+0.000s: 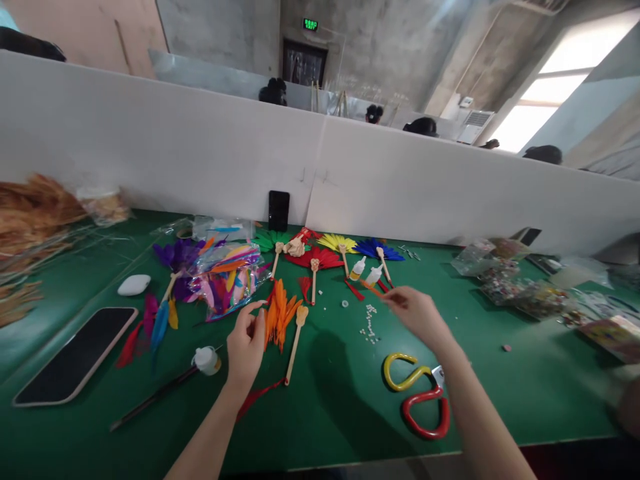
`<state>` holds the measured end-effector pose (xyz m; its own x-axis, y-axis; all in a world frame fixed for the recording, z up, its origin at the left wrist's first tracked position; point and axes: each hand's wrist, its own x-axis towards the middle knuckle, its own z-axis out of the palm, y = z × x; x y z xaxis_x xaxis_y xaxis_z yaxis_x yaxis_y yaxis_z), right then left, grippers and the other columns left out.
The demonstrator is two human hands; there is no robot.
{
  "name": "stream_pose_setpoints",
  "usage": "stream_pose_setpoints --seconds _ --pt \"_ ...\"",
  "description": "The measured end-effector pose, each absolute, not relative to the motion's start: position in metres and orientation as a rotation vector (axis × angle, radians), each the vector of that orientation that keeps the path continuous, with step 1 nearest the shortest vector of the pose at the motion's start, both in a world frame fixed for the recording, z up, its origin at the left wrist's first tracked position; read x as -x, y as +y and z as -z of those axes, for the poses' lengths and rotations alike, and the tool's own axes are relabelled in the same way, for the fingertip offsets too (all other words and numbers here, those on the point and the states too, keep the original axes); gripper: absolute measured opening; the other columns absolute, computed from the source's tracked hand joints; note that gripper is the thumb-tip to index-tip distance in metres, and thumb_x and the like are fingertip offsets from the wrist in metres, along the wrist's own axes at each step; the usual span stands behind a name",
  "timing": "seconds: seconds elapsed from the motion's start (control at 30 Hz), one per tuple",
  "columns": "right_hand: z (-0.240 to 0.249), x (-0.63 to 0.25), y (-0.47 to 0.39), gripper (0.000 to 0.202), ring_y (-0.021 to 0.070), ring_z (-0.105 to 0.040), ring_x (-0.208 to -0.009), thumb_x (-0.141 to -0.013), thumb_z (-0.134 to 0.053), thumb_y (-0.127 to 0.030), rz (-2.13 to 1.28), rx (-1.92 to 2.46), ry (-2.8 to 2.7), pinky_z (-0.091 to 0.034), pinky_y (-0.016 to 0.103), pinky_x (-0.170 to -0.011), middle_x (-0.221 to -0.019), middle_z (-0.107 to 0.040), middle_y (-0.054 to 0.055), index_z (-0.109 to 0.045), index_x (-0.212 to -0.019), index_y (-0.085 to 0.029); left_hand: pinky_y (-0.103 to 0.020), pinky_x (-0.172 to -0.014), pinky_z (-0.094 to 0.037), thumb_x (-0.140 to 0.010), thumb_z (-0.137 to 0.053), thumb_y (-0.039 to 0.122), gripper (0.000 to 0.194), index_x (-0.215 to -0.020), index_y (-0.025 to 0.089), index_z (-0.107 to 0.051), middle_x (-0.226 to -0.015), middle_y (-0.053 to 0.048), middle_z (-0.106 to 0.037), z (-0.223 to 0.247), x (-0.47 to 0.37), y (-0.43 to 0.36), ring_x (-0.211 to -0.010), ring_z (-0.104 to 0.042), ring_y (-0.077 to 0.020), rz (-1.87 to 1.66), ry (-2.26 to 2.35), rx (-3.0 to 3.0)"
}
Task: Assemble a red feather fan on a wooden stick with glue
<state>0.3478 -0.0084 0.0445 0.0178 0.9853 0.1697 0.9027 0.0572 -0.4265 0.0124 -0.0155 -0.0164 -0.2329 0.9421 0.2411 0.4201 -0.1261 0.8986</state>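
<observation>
My right hand [415,317] is closed in a pinch on a slim orange feather [373,290], held above the green table. My left hand [247,343] is beside a bunch of orange feathers [280,317], thumb and index finger apart; whether it touches them I cannot tell. Right of the bunch lies a wooden fan handle [295,347] with a rounded top and a red tassel [257,398] at its lower end. Small white beads [370,323] lie scattered between my hands. Scissors with yellow and red grips [425,397] lie partly under my right forearm.
Behind are feather fans in green, red [320,259], yellow and blue [377,249], with two glue bottles [358,269]. A bag of coloured feathers [233,273], a glue bottle [207,360] and a phone [75,357] lie left. Bead bags [500,280] lie right. A white partition [200,147] stands behind.
</observation>
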Motion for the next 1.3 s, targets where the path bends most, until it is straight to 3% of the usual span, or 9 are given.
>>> stream_pose_setpoints --seconds 0.17,0.27,0.37,0.57,0.77,0.93,1.07,1.13,1.3 --pt "-0.03 -0.222 0.001 0.018 0.0147 -0.06 -0.077 -0.084 -0.049 -0.012 -0.181 1.466 -2.296 -0.047 0.024 -0.066 -0.087 -0.064 0.004 -0.066 -0.085 -0.019 -0.023 -0.049 -0.036 -0.089 -0.041 0.041 0.032 -0.11 0.02 -0.052 -0.055 0.005 -0.041 0.013 -0.01 -0.017 -0.047 -0.042 -0.0119 -1.423 1.603 -1.52" --pt "-0.023 -0.19 0.021 0.019 0.0161 -0.057 -0.086 -0.084 -0.05 -0.009 -0.108 1.299 -2.491 -0.047 0.023 -0.065 -0.09 -0.062 0.005 -0.066 -0.085 -0.019 -0.029 -0.065 -0.044 -0.089 -0.042 0.037 0.033 -0.114 0.02 -0.054 -0.075 -0.002 -0.053 0.014 -0.008 -0.014 -0.066 -0.051 -0.0161 -1.416 1.666 -1.787" --pt "-0.019 -0.18 0.036 0.02 0.0162 -0.055 -0.089 -0.083 -0.051 -0.008 -0.114 1.216 -2.53 -0.047 0.023 -0.07 -0.093 -0.061 0.005 -0.066 -0.086 -0.02 -0.038 -0.083 -0.04 -0.086 -0.047 0.032 0.028 -0.107 0.022 -0.062 -0.099 -0.009 -0.055 0.021 -0.009 -0.009 -0.09 -0.05 -0.0232 -1.19 1.739 -2.174" --pt "-0.003 -0.178 0.038 0.02 0.0167 -0.054 -0.095 -0.087 -0.049 -0.015 -0.117 1.219 -2.444 -0.047 0.026 -0.08 -0.1 -0.061 0.006 -0.064 -0.098 -0.02 -0.035 -0.072 -0.041 -0.084 -0.049 0.022 0.018 -0.08 0.02 -0.067 -0.079 -0.006 -0.06 0.036 -0.012 -0.003 -0.078 -0.05 -0.0235 -0.956 1.753 -2.298" --pt "0.018 -0.186 0.039 0.046 0.0211 -0.051 -0.108 -0.086 -0.052 -0.025 -0.219 1.363 -2.096 -0.046 0.033 -0.088 -0.117 -0.052 0.009 -0.041 -0.131 -0.021 -0.035 -0.077 -0.041 -0.088 -0.042 0.022 0.024 -0.105 0.016 -0.058 -0.083 -0.007 -0.059 0.034 -0.013 -0.005 -0.079 -0.05 -0.0227 -1.046 1.818 -2.228" --pt "0.019 -0.192 0.031 0.028 0.0221 -0.056 -0.098 -0.088 -0.043 -0.02 -0.235 1.434 -1.913 -0.049 0.037 -0.083 -0.103 -0.058 0.01 -0.053 -0.114 -0.018 -0.035 -0.078 -0.041 -0.082 -0.054 0.036 0.034 -0.112 0.019 -0.054 -0.09 -0.007 -0.055 0.036 -0.018 -0.01 -0.083 -0.048 -0.0235 -0.883 1.708 -2.384" --pt "0.028 -0.185 -0.015 0.016 0.021 -0.06 -0.087 -0.087 -0.046 -0.02 -0.25 1.39 -1.958 -0.05 0.036 -0.079 -0.086 -0.064 0.007 -0.061 -0.092 -0.019 -0.037 -0.078 -0.04 -0.079 -0.057 0.031 0.036 -0.112 0.018 -0.052 -0.092 -0.008 -0.052 0.043 -0.019 -0.008 -0.083 -0.047 -0.0249 -0.778 1.839 -2.365" --pt "0.036 -0.18 -0.044 0.015 0.0218 -0.059 -0.095 -0.085 -0.051 -0.022 -0.268 1.293 -2.058 -0.049 0.038 -0.084 -0.096 -0.065 0.008 -0.062 -0.095 -0.021 -0.037 -0.078 -0.039 -0.078 -0.057 0.026 0.032 -0.109 0.018 -0.052 -0.091 -0.008 -0.052 0.045 -0.018 -0.005 -0.083 -0.047 -0.0249 -0.802 1.867 -2.324" --pt "0.051 -0.174 -0.089 0.033 0.0247 -0.047 -0.119 -0.085 -0.054 -0.026 -0.323 1.219 -2.213 -0.044 0.045 -0.096 -0.123 -0.057 0.01 -0.054 -0.117 -0.02 -0.038 -0.078 -0.04 -0.076 -0.055 0.017 0.027 -0.103 0.017 -0.052 -0.088 -0.008 -0.053 0.051 -0.018 -0.002 -0.081 -0.048 -0.0245 -0.867 1.872 -2.264"
